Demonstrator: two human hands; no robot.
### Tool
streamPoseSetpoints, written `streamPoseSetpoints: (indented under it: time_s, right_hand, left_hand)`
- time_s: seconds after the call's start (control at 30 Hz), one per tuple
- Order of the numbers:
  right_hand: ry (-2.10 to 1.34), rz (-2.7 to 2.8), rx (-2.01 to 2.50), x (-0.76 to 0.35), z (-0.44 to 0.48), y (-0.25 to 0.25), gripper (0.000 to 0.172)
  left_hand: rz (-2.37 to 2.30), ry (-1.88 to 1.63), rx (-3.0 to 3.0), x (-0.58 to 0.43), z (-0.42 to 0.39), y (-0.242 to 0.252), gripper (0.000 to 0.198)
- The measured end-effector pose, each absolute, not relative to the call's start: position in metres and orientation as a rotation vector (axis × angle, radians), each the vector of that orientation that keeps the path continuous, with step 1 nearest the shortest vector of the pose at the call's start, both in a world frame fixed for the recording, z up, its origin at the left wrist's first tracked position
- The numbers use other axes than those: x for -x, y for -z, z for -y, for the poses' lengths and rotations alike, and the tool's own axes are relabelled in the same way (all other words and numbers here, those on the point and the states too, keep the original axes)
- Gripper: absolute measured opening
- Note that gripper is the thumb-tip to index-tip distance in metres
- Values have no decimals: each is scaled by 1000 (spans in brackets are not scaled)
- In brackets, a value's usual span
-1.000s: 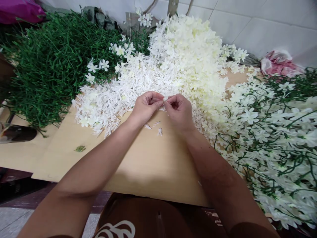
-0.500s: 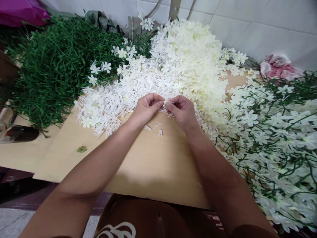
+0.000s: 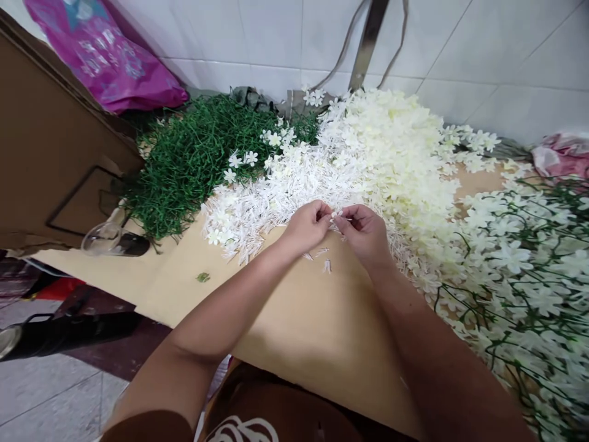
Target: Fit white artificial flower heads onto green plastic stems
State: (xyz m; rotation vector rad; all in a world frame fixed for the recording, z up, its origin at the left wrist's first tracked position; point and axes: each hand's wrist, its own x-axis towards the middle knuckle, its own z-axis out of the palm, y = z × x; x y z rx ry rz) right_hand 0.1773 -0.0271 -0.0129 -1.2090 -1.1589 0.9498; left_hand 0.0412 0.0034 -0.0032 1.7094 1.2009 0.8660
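- My left hand (image 3: 307, 226) and right hand (image 3: 368, 238) meet over the near edge of the heaps, thumb and forefinger of each pinched almost together, with a small white piece (image 3: 337, 217) between the fingertips. My fingers cover most of it, so I can't tell its exact shape.
- The piece is so slight that a loose pinch could let it slip; pressing too hard could bend or crease it.
- If it dropped, I might well lose it: the white strands (image 3: 294, 184) lie heaped just beyond my fingers, and the pale blossoms (image 3: 400, 147) spread to the right, all nearly its colour.
- A few loose white bits (image 3: 327, 266) lie on the table (image 3: 313, 325) just below my hands; a careless wrist could sweep them aside.
- My right forearm lies near the white flowers on green stems (image 3: 515, 294); a sideways swing could snag them.
- To the left, the green stems (image 3: 197, 153) are piled in a tangle, so pulling one could drag others along.
- A clear cup (image 3: 99, 238) with something dark in it is near that pile; a wide left reach could knock it.
- A cardboard box (image 3: 46, 141) blocks the far left, and the tiled wall (image 3: 276, 37) stands behind everything.
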Motion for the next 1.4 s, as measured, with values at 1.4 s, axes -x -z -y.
streamPoseSetpoints:
  time_s: [1.4]
  right_hand:
    - [-1231,1035,942,-178,29,2,34]
  left_hand:
    - [-994,-1004,-1448,21,-18,-33,47]
